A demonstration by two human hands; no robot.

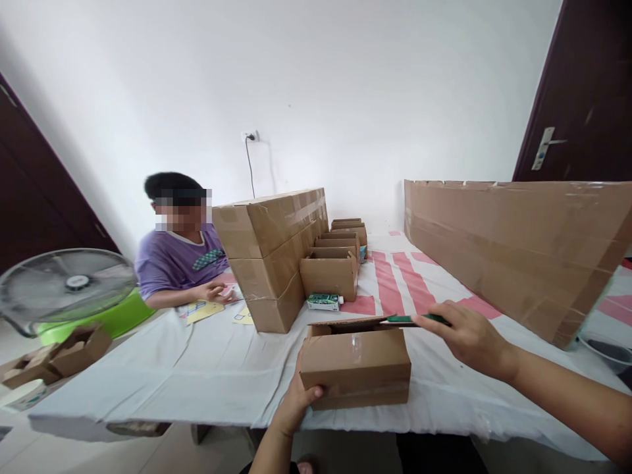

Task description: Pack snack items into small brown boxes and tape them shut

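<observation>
I've got the box (356, 368) near the front edge of the table, its top edge turned up at the back and a dark gap showing beneath. My left hand (299, 395) is curled round its left end, thumb on the near face, fingers mostly out of sight; I read that as bracing, so the box can't slide. My right hand (461, 332) is closed in a fist round a green tool (434, 318), its tip pointing left along the raised edge. It looks like a cutter, but it's too small here to be sure. Held low and flat like that, it probably gives me control at the edge.

Just beyond lies a drink carton (323, 302), then a row of open boxes (328, 276), lined up beside stacked boxes (276, 263) that seem to serve as a divider. A long cardboard wall (513, 257) stands at right. Underneath, a pale cloth (197, 382) with red stripes, rumpled in places. Past the stack sits another person (180, 263) over yellow paper; a fan (74, 283) is at far left, a dark door (577, 99) at right.
</observation>
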